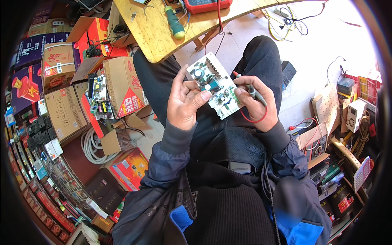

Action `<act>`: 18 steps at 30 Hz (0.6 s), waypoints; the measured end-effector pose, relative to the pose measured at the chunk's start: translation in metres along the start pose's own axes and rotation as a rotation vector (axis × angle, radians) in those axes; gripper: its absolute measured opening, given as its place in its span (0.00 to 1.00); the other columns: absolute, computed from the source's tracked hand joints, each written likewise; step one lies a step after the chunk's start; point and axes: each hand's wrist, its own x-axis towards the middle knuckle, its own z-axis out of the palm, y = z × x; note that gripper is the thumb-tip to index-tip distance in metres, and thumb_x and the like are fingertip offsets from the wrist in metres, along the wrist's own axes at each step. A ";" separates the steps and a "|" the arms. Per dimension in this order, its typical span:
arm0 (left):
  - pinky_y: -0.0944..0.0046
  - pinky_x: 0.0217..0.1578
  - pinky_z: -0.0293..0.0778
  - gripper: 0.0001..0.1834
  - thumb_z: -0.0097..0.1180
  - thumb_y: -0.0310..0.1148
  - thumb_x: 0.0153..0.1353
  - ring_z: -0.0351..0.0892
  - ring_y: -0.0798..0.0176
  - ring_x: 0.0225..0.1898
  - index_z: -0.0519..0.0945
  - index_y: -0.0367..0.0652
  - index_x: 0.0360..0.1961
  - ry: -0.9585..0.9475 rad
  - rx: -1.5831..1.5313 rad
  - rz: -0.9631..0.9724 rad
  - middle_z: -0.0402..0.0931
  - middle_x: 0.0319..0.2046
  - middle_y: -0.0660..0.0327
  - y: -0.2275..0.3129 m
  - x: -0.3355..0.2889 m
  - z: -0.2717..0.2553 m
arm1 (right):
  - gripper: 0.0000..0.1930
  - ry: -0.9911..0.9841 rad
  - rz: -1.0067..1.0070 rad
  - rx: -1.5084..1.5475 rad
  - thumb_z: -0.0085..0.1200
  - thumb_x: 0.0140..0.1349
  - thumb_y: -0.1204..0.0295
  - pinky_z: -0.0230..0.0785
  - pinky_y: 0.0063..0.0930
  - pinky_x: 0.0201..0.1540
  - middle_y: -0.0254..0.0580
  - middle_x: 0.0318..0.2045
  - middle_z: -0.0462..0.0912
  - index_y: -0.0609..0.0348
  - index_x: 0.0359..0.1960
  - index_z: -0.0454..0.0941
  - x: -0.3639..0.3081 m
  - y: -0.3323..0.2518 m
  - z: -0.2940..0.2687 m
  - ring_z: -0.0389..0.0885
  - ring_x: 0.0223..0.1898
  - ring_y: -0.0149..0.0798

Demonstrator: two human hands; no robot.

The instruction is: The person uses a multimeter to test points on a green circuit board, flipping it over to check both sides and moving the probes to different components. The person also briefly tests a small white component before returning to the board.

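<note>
A populated circuit board is held tilted above my lap, its component side showing capacitors and heat sinks. My left hand grips its left edge, thumb on the face and fingers partly behind. At the board's right edge, my right hand is closed around a grey-green test probe with a red end. A red lead loops below that hand. My right thumb and fingertips are at or very near the board's edge; whether they press on it is unclear. Where the probe's tip points is hard to make out.
Ahead stands a wooden table with a green-handled screwdriver and a red multimeter. Cardboard boxes, loose boards and coiled white hose crowd the left. Cables and boxed electronics lie right.
</note>
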 end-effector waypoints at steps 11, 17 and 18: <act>0.56 0.65 0.79 0.53 0.72 0.19 0.65 0.83 0.58 0.60 0.53 0.36 0.85 0.001 -0.144 -0.058 0.78 0.57 0.51 -0.005 0.001 -0.006 | 0.12 0.006 0.008 0.037 0.60 0.77 0.76 0.73 0.20 0.44 0.32 0.37 0.83 0.68 0.58 0.82 0.001 -0.001 0.001 0.79 0.38 0.23; 0.44 0.72 0.73 0.47 0.68 0.28 0.70 0.78 0.48 0.69 0.55 0.42 0.85 -0.049 -0.185 -0.120 0.75 0.65 0.50 -0.006 0.000 -0.009 | 0.12 0.001 -0.078 -0.043 0.61 0.74 0.77 0.73 0.22 0.46 0.32 0.37 0.82 0.68 0.56 0.84 -0.001 -0.005 0.000 0.78 0.38 0.24; 0.41 0.74 0.71 0.45 0.67 0.31 0.72 0.76 0.45 0.72 0.56 0.42 0.84 -0.055 -0.181 -0.132 0.75 0.67 0.48 -0.007 -0.001 -0.010 | 0.12 -0.018 -0.121 -0.097 0.62 0.72 0.77 0.73 0.23 0.45 0.31 0.36 0.81 0.67 0.55 0.85 -0.002 -0.006 0.001 0.78 0.37 0.24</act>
